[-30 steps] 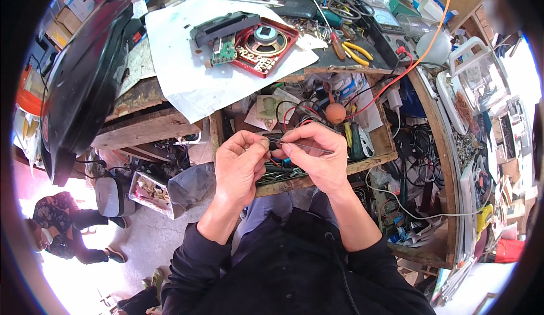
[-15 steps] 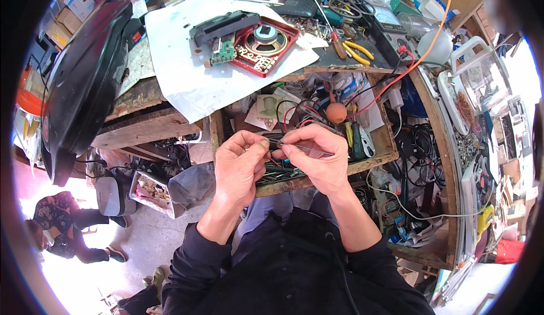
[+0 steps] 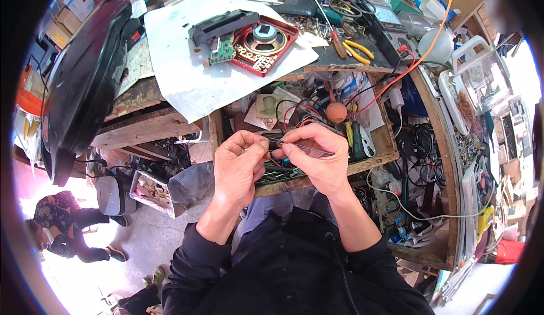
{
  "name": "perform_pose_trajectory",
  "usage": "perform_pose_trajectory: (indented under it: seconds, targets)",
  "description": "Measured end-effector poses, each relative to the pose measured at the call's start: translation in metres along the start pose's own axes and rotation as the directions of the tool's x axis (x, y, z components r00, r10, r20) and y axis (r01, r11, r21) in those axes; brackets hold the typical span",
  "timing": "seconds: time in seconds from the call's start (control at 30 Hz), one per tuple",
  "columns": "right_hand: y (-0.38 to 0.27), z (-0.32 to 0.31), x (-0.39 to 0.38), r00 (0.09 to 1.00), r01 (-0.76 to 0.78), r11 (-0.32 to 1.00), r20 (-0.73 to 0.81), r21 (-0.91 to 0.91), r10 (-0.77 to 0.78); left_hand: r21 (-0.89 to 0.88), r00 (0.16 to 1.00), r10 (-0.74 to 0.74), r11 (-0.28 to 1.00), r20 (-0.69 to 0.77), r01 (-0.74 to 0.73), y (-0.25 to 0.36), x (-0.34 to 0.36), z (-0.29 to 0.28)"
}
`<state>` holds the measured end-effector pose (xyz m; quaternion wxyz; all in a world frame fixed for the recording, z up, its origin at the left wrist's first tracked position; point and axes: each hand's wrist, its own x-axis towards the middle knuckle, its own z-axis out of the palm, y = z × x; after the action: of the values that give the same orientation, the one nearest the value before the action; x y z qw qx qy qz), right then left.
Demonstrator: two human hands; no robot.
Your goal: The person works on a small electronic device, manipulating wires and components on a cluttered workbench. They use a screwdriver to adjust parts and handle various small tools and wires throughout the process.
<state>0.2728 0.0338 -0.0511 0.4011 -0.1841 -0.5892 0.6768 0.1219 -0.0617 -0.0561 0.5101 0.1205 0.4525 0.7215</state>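
Note:
Over the drawer point(image 3: 334, 170), my left hand point(image 3: 241, 165) has thumb and forefinger pinched together on a small dark piece point(image 3: 273, 144), too small to name. Close beside it, fingertips almost meeting, my right hand point(image 3: 320, 159) holds a thin metal tool point(image 3: 315, 150) that looks like tweezers. Its tip points at the left fingertips. Beyond the hands, on a white sheet point(image 3: 187, 82), lies an opened red radio case with a round speaker point(image 3: 265, 38). A green circuit board point(image 3: 222, 51) and a dark grey casing part point(image 3: 224, 26) are beside it.
The drawer holds wires, a banknote point(image 3: 271, 107), an orange rubber bulb point(image 3: 336, 112) and tools. Yellow-handled pliers point(image 3: 358, 52), a screwdriver point(image 3: 339, 45) and a meter point(image 3: 388, 17) crowd the bench. A large black case point(image 3: 85, 88) leans left. Another person point(image 3: 62, 224) is at the lower left.
Both hands stay almost where they were, still pinching at the same spot. The other person at the lower left has shifted slightly.

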Motion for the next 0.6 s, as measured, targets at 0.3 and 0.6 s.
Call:
perform_pose_trajectory:
  seconds: [0.3, 0.6]
  targets:
    - [-0.0022, 0.0007, 0.0003, 1.0, -0.007, 1.0, 0.004, -0.002, 0.007, -0.008, 1.0, -0.009, 1.0, 0.004, 0.009, 0.0011, -0.0011, 0.001]
    - [-0.0023, 0.0006, -0.0002, 1.0, 0.004, 1.0, 0.002, 0.002, -0.004, -0.011, 1.0, -0.011, 1.0, 0.007, 0.012, 0.0012, -0.0006, 0.0002]
